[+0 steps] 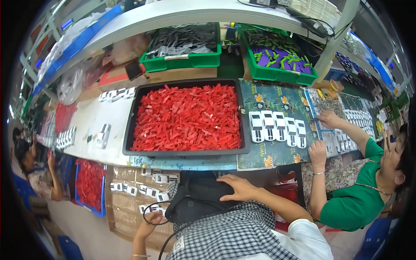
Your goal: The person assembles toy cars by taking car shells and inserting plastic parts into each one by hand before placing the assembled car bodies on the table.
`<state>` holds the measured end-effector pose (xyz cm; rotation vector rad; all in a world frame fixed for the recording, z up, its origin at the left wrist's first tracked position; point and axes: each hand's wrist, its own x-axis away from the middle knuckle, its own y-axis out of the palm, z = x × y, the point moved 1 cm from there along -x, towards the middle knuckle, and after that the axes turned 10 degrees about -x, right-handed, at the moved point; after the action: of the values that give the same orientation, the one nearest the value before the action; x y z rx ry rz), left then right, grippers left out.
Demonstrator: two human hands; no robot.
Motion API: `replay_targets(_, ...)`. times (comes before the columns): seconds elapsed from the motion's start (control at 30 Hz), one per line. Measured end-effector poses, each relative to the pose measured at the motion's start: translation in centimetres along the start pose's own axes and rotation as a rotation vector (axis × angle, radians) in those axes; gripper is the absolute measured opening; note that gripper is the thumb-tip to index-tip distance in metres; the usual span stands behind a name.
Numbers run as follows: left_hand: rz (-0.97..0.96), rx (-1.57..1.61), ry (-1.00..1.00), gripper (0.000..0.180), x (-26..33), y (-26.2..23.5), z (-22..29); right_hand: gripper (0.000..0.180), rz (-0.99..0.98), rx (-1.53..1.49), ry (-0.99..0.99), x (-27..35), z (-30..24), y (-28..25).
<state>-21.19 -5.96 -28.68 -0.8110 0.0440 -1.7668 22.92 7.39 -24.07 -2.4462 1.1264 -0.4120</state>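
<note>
My right hand (239, 188) has its fingers spread and rests against a black bag (197, 200) at my waist, gripping nothing that I can see. My left hand (152, 219) is low on the left with its fingers curled, beside a white toy car (149, 209) in a brown tray (121, 212). A thin black cable (145, 211) loops past these fingers; whether they hold it or a car is unclear. Several more white toy cars (148, 191) lie in the tray. Ahead on the table stands a black bin (186, 153) full of red plastic parts (186, 119).
White cars (279, 125) stand in a row right of the bin. One car (103, 136) sits to its left. Green bins (186, 62) are behind, under a white shelf (182, 14). A co-worker in green (351, 203) works close on the right. A blue crate (103, 208) holds red parts.
</note>
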Motion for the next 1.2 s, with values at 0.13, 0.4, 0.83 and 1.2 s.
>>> replay_targets(0.13,-0.166,-0.476,-0.047,0.024,3.5,-7.2,3.4,0.025,0.769,0.160,-0.256,1.3,-0.5,-6.1)
replay_targets(0.4,0.429,-0.568,0.310,0.016,-3.1,-12.0,22.4,0.069,0.519,0.714,0.092,-0.6,3.7,-15.8)
replay_targets(0.83,0.212,-0.181,0.753,0.017,-21.6,-7.3,33.3,0.028,1.444,0.150,-0.074,-0.1,2.2,-21.3)
replay_targets(1.2,-0.563,0.096,0.630,0.050,-27.1,-2.8,37.3,0.023,0.673,-0.136,-0.309,-15.5,-9.3,-14.9)
